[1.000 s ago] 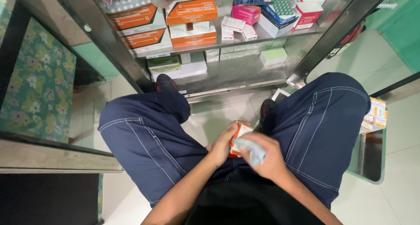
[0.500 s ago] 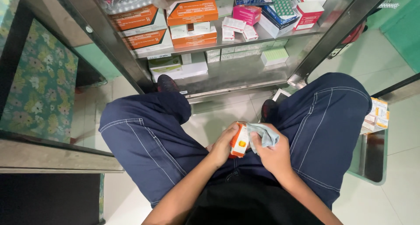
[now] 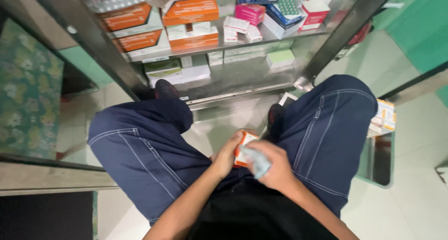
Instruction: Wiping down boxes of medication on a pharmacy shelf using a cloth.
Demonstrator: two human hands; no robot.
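Squatting before the steel shelf unit (image 3: 242,79), we hold a small orange-and-white carton (image 3: 242,145) low between our knees, above the pale floor. Left hand (image 3: 227,155): fingers wrapped around the carton's left side, thumb on its near face, grasping it firmly. Right hand (image 3: 274,167): clenched on a bunched pale blue cloth (image 3: 257,161), which is pressed against the carton's right face.

Handling judgement: the carton looks like thin card, light, stiff along its edges but easily dented on its broad faces; the printed surface may be a little slick. We would grip it by the narrow sides near the corners, not squeeze the middle. The cloth is soft and limp and takes any hold.

Other stock: orange boxes (image 3: 189,10) on the upper shelf, a pink box (image 3: 249,12) beside them, more small cartons on a tray (image 3: 381,172) at our right knee.
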